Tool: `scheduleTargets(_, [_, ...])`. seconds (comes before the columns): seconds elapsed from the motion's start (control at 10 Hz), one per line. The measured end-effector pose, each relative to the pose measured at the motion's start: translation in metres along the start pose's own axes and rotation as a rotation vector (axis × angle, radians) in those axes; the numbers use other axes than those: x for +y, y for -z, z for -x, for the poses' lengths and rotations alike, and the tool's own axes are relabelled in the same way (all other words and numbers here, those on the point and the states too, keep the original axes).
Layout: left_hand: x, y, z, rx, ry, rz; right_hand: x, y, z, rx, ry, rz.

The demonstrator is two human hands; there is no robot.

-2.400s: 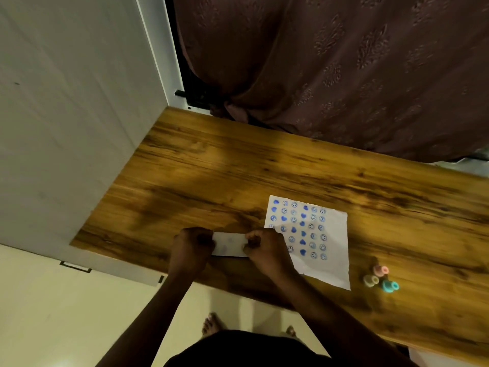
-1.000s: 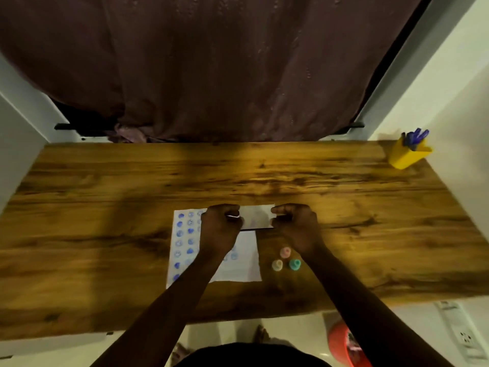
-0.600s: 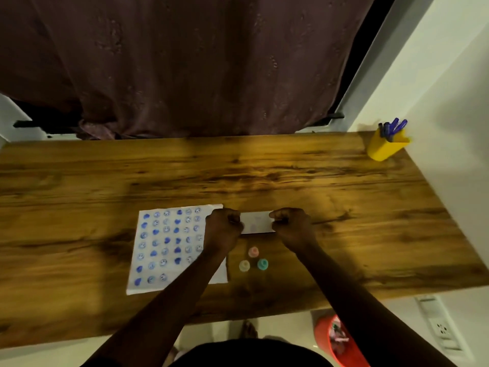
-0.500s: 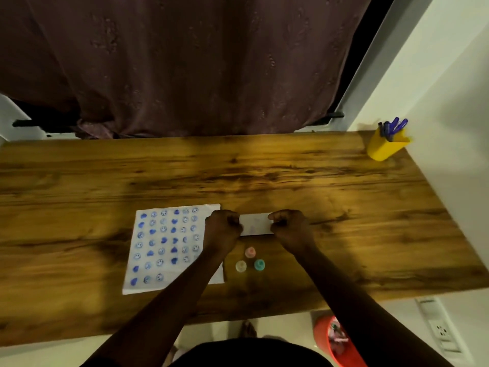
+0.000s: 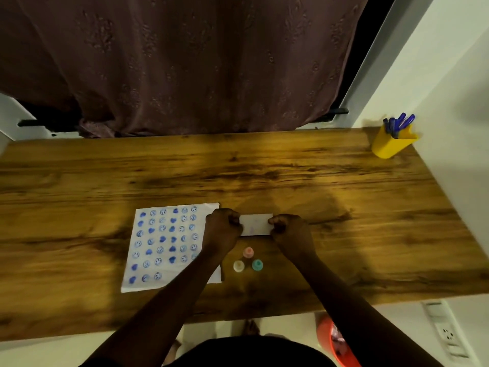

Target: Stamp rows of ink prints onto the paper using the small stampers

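A white sheet of paper point(image 5: 169, 245) lies on the wooden table point(image 5: 291, 176), covered with rows of blue heart and smiley prints. Just right of it my left hand point(image 5: 222, 230) and my right hand point(image 5: 289, 229) each pinch one end of a small folded white paper point(image 5: 255, 223), held just above the table. Three small stampers stand in front of my hands: a pink one point(image 5: 248, 252), a cream one point(image 5: 238, 266) and a teal one point(image 5: 257, 265). My left forearm covers the sheet's near right corner.
A yellow cup with blue pens point(image 5: 391, 141) stands at the table's far right corner by the white wall. A dark curtain point(image 5: 185, 62) hangs behind the table. An orange bin point(image 5: 333, 340) sits on the floor below the near edge.
Across the frames the view swung from the table's left end to its middle. My hands kept hold of the small folded paper and carried it right, off the printed sheet, above the stampers.
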State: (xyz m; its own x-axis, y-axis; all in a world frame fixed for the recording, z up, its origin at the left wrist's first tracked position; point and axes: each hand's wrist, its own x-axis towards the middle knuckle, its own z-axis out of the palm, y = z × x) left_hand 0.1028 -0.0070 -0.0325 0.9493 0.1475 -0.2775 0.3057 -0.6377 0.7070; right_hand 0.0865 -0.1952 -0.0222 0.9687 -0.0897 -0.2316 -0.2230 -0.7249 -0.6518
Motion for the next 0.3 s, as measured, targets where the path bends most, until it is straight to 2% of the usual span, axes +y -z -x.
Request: scheduleTargets(0.3, [0.004,0.013,0.000,0.024,-0.046,0.040,-0.006,0.007,-0.001,-0.009,-0.010,0.037])
